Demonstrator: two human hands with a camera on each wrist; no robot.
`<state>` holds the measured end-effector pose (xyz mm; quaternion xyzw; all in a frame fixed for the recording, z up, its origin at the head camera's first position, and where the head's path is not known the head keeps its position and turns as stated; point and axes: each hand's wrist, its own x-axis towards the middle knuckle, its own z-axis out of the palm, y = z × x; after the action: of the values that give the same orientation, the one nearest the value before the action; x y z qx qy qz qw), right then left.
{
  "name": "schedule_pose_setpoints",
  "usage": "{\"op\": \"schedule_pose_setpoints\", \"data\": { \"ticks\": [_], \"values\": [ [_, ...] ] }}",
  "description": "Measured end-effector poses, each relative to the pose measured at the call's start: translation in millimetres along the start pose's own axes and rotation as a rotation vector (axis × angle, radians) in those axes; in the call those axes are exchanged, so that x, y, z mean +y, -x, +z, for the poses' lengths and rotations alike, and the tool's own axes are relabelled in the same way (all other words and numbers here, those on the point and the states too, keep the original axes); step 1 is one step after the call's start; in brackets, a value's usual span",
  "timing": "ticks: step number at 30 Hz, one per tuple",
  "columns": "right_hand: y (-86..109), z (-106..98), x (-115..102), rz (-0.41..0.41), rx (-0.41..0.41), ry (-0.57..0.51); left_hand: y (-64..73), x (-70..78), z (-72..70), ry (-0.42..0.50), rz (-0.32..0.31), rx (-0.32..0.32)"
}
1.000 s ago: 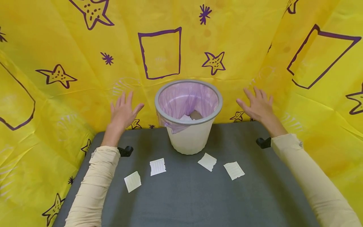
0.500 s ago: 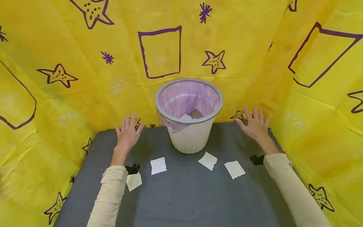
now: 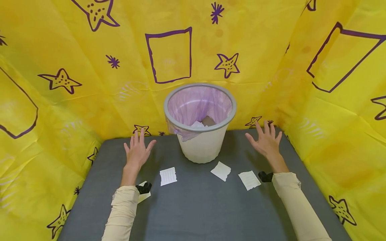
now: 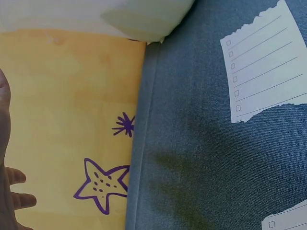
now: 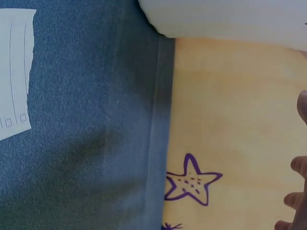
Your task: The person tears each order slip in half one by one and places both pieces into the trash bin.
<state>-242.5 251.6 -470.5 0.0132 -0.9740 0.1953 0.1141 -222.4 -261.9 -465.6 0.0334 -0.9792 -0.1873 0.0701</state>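
- From the middle of the table (image 3: 205, 209), I see the lilac-lined bin (image 3: 202, 145) upright at 12 o'clock.
- Left hand (image 3: 137, 154), 10 o'clock: released, fingers spread.
- Right hand (image 3: 267, 143), 2 o'clock: released too, fingers fanned.
- Around the bin, I count two torn scraps (image 3: 168, 176) towards 7 o'clock, the outer partly hidden by a black wrist mount (image 3: 144, 188), and two paper pieces (image 3: 221, 171) towards 5.

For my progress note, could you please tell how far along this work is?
Apparently done: some whitish paper inside the bin. In hand: nothing; the left hand and right hand hold no paper. Remaining, probably: four torn paper pieces on the table.
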Motion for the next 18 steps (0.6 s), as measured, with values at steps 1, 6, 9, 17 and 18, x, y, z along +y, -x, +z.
{"op": "schedule_pose_setpoints", "data": {
  "ticks": [1, 6, 9, 17, 18],
  "values": [
    [0.1, 0, 0, 0.002, -0.003, 0.002, 0.1, 0.1, 0.3, -0.004, -0.002, 0.000],
    [1.5, 3, -1, 0.017, -0.021, 0.007, 0.5, 1.2, 0.6, -0.003, -0.004, -0.010],
    [3.7, 5, -3, 0.019, -0.032, 0.001, 1.5, 3.4, 2.2, 0.004, 0.001, -0.019],
    [13.9, 16, -10, -0.013, -0.069, -0.033, 12.1, 19.0, 19.5, 0.081, 0.035, -0.049],
    [17.5, 19, -13, -0.027, -0.070, -0.040, 15.4, 22.1, 23.4, 0.103, 0.046, -0.048]
  ]
}}
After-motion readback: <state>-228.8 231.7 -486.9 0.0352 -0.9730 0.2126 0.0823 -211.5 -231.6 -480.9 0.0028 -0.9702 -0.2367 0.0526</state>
